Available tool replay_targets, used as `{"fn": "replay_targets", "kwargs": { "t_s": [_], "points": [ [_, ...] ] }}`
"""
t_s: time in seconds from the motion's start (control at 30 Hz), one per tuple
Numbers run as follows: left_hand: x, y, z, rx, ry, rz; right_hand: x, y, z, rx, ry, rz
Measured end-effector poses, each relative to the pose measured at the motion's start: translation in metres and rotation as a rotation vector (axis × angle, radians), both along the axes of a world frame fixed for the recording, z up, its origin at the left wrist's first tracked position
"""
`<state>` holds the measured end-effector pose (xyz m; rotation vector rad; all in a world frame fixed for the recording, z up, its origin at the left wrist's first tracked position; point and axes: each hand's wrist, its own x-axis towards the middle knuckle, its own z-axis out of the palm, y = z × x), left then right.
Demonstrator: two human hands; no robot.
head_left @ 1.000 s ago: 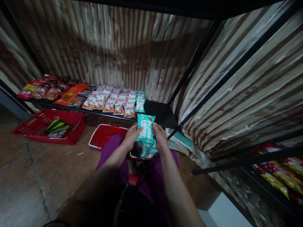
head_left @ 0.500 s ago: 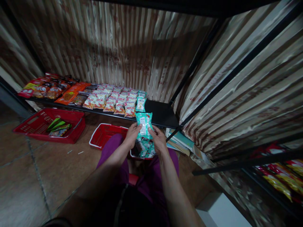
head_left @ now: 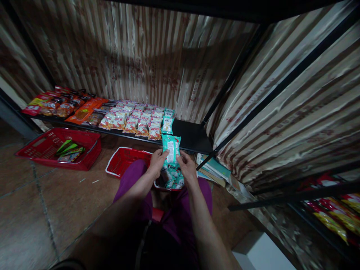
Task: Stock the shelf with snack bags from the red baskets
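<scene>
Both hands hold one teal snack packet upright in front of me. My left hand grips its left edge and my right hand grips its right edge, fingers closed on it. Directly below sits a red basket on the floor holding more teal packets. Ahead is a low black shelf with rows of red-and-white snack packets and a short row of teal packets at their right end. My knees in purple trousers flank the basket.
A second red basket with green packets stands on the tiled floor at left. Orange and red packets fill the shelf's left part. Striped curtains hang behind. Books lie under the shelf corner; another shelf with yellow packets is at right.
The teal packet and both hands have shifted slightly left and toward the shelf; the grip on it is unchanged.
</scene>
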<state>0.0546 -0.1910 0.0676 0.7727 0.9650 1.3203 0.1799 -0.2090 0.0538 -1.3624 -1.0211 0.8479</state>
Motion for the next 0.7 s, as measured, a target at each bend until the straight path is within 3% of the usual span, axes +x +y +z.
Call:
{"fn": "replay_targets", "kwargs": {
  "t_s": [0.13,0.3,0.53,0.7],
  "points": [
    [0.004,0.005,-0.016,0.083,0.162,0.129,0.001,-0.002,-0.002,0.188,-0.484,-0.153],
    [0.007,0.010,-0.029,0.144,0.271,0.177,-0.012,-0.008,0.007,0.322,-0.750,-0.169],
    [0.007,0.005,-0.022,0.173,0.245,0.160,-0.017,-0.009,0.005,0.328,-0.778,-0.118],
    [0.001,-0.003,-0.007,0.152,0.236,0.132,-0.018,-0.014,0.009,0.227,-0.572,-0.065]
  ]
}}
